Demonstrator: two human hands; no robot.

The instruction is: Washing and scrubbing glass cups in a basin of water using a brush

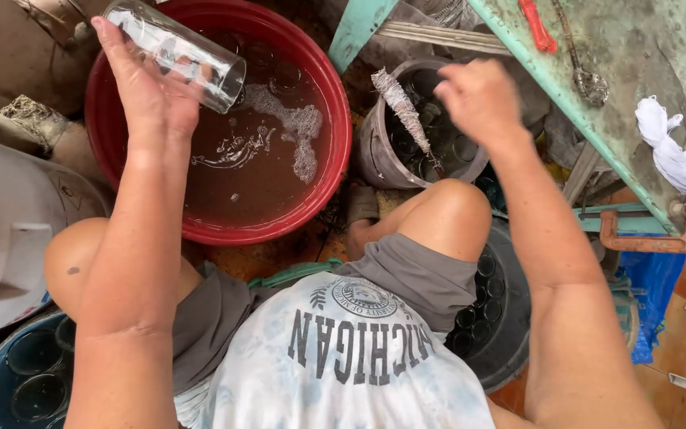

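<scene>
- Head view: clear, smooth glass tumbler [180, 49] is tilting over round red plastic basin [105, 119] of brown, foamy water.
- I am gripping it with my left hand [148, 87], fingers wrapped.
- My right hand [478, 99] is hovering loosely curled over grey bucket [371, 151], beside bristly brush [402, 107]; any hold cannot be told.

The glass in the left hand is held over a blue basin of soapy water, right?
Not quite. The head view shows the left hand holding the clear glass over a red basin of soapy water, not a blue one.
</scene>
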